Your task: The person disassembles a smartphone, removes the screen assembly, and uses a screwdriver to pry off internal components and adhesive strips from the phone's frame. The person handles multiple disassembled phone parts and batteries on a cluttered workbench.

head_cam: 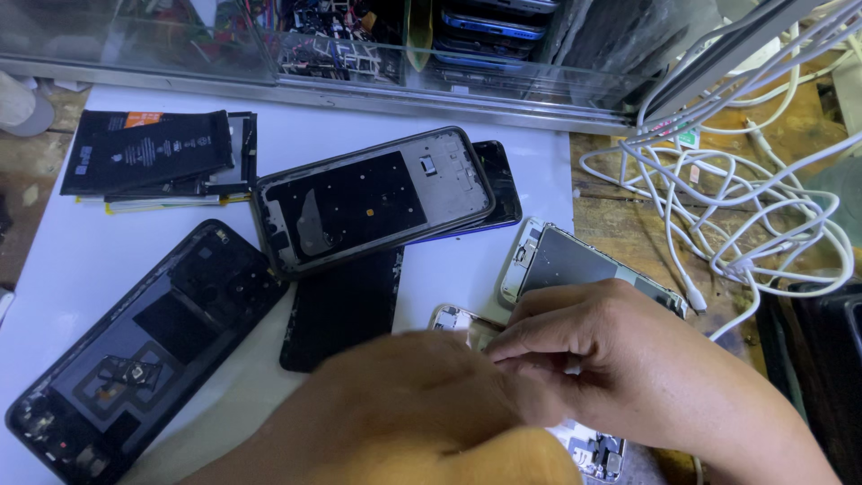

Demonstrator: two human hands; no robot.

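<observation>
Head view shows your two hands closed in together over a light-framed phone chassis at the near edge of the white bench — only its top corner and a strip of board near your wrist peek out. Your right hand has its fingers curled and pinched inward, seemingly on something small at the chassis edge; what it grips is hidden. Your left hand is blurred and covers the work, so I cannot tell how far open it is or whether it holds anything.

To do this well, I would judge that you should steady the chassis flat on the bench rather than let it hang over the edge, and keep the pinch low and close to the frame — small parts slip easily. A second pale frame lies just beside your right knuckles; mind you don't nudge it. The dark back cover, the black mid-frame and the flat black panel sit to your left, well apart. Keep the white cables off to the right, away from your wrist.
</observation>
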